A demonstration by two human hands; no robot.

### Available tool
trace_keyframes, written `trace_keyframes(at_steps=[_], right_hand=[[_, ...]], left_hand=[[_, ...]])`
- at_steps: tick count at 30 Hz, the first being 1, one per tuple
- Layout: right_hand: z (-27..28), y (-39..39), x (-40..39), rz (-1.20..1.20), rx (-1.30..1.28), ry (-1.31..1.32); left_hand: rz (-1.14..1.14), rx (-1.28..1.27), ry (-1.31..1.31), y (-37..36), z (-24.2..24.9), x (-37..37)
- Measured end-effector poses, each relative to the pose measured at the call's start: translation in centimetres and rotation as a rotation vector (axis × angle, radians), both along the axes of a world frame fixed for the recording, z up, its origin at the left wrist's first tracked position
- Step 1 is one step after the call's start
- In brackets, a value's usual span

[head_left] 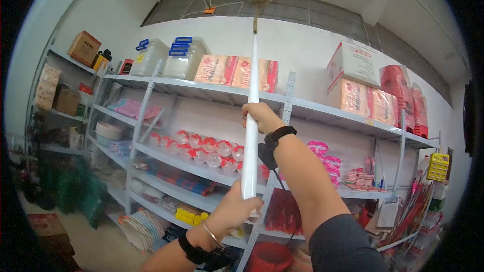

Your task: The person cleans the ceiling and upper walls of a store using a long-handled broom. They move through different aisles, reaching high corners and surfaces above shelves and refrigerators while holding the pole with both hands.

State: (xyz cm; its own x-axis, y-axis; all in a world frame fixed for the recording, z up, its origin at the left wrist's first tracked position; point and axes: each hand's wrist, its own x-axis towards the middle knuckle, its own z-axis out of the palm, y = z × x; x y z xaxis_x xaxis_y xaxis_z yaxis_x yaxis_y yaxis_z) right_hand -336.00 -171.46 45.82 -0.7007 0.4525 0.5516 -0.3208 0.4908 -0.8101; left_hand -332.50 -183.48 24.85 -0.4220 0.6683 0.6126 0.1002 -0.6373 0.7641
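A long white pole (252,75) rises nearly upright in front of me, topped by a brown bristly tuft (260,1) near the ceiling. My right hand (262,117) is wrapped round the pole at mid-height, with a black strap on that wrist. Lower down, my left hand (234,204) grips the pole close to its bottom end; its wrist carries a bracelet and a black strap. The upper pole overlaps the pink tissue packs (237,72) on the top shelf in this view.
Metal shelving (206,89) spans the wall, holding clear storage boxes (184,58), red-capped bottles (204,148) and pink packets (360,177). Stacked red buckets (396,90) stand high right. A red bucket (269,257) and a striped basket (141,229) sit low down. Sticks (418,211) lean at right.
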Motion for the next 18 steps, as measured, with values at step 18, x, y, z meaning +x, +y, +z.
trace_keyframes(at_steps=[18], right_hand=[[3.6, 7.7, -19.2, 0.212, -0.039, 0.188]], left_hand=[[0.178, -0.119, 0.266, 5.1, 3.6, -19.6]])
